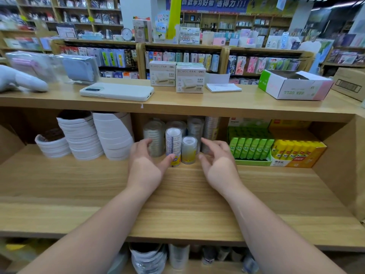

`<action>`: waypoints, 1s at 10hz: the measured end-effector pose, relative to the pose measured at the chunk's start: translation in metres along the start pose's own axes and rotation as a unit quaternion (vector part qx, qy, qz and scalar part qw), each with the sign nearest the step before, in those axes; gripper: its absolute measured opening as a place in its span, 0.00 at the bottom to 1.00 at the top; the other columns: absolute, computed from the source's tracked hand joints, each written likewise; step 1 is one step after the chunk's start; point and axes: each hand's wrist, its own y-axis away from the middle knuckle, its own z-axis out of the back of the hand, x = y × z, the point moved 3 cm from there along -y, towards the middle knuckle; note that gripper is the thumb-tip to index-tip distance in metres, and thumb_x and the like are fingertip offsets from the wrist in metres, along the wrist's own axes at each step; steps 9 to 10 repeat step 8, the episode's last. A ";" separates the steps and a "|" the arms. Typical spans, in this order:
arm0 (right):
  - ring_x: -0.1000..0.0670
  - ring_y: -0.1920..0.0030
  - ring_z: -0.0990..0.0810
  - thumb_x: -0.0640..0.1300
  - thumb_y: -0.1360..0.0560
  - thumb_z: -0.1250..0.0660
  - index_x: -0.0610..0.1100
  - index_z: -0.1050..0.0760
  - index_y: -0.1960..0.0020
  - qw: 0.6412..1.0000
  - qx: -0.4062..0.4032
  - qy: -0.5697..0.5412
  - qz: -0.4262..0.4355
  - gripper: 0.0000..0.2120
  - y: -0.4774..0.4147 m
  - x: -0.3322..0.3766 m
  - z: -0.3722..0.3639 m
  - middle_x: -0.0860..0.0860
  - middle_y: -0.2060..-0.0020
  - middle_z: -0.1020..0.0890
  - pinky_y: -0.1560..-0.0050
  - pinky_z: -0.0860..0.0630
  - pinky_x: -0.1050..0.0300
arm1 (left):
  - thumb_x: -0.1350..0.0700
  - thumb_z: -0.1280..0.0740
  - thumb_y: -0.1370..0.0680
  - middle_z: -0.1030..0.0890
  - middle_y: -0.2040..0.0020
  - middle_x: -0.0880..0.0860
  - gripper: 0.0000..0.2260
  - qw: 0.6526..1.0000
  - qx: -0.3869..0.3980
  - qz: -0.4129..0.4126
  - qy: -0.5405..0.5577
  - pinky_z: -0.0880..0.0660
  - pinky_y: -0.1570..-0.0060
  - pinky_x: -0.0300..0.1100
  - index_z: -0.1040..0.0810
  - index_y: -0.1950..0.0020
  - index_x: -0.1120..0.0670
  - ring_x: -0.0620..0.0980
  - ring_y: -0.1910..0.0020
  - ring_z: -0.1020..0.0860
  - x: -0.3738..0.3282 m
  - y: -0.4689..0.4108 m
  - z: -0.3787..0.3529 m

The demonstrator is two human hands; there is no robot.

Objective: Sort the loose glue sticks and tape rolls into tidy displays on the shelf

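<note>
Clear tape roll stacks stand at the middle of the wooden shelf (177,194): a tall wrapped stack (173,143), a shorter stack (189,149) and a hazy stack (154,139) behind. My left hand (145,167) reaches in with loosely bent fingers, its thumb tip touching the base of the tall stack. My right hand (217,165) hovers to the right of the short stack, fingers relaxed and holding nothing. Green glue sticks (250,148) and yellow glue sticks (296,150) lie in rows in display boxes at the right.
White tape rolls (94,135) stand in leaning stacks at the left. On the shelf top lie a white phone (116,91), two small boxes (177,76), a notepad (223,88) and an open carton (294,86). More tape sits on the shelf below.
</note>
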 end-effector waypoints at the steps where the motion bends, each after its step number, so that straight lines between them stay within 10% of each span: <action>1: 0.48 0.43 0.23 0.47 0.26 0.32 0.54 0.24 0.30 0.999 0.016 -0.026 0.013 0.24 0.002 0.005 -0.007 0.50 0.39 0.28 0.38 0.22 0.46 | 0.48 0.19 0.33 0.31 0.29 0.58 0.42 0.999 0.020 0.025 -0.005 0.31 0.29 0.54 0.33 0.25 0.58 0.57 0.31 0.27 0.008 -0.002 -0.004; 4: 0.53 0.51 0.16 0.36 0.26 0.27 0.51 0.29 0.27 0.994 0.029 -0.085 -0.055 0.30 -0.003 0.008 -0.020 0.50 0.44 0.20 0.43 0.19 0.54 | 0.50 0.19 0.32 0.32 0.26 0.60 0.43 0.999 0.025 0.018 -0.035 0.35 0.26 0.49 0.35 0.23 0.61 0.56 0.27 0.31 0.007 -0.005 -0.009; 6: 0.53 0.50 0.19 0.36 0.24 0.28 0.45 0.34 0.25 0.988 0.028 -0.117 -0.098 0.30 -0.001 0.007 -0.018 0.49 0.43 0.22 0.57 0.28 0.78 | 0.49 0.18 0.35 0.31 0.28 0.56 0.45 0.997 0.018 0.064 -0.024 0.31 0.28 0.51 0.35 0.23 0.56 0.54 0.30 0.27 0.005 -0.007 -0.009; 8: 0.51 0.46 0.17 0.43 0.24 0.28 0.49 0.33 0.26 0.989 0.012 -0.084 -0.120 0.28 0.013 0.007 -0.007 0.49 0.39 0.20 0.41 0.23 0.54 | 0.48 0.20 0.31 0.31 0.27 0.56 0.42 0.997 0.046 0.066 -0.014 0.34 0.29 0.46 0.36 0.22 0.54 0.54 0.29 0.30 -0.002 0.012 0.016; 10: 0.51 0.46 0.17 0.43 0.24 0.28 0.49 0.33 0.26 0.989 0.012 -0.084 -0.120 0.28 0.013 0.007 -0.007 0.49 0.39 0.20 0.41 0.23 0.54 | 0.48 0.20 0.31 0.31 0.27 0.56 0.42 0.997 0.046 0.066 -0.014 0.34 0.29 0.46 0.36 0.22 0.54 0.54 0.29 0.30 -0.002 0.012 0.016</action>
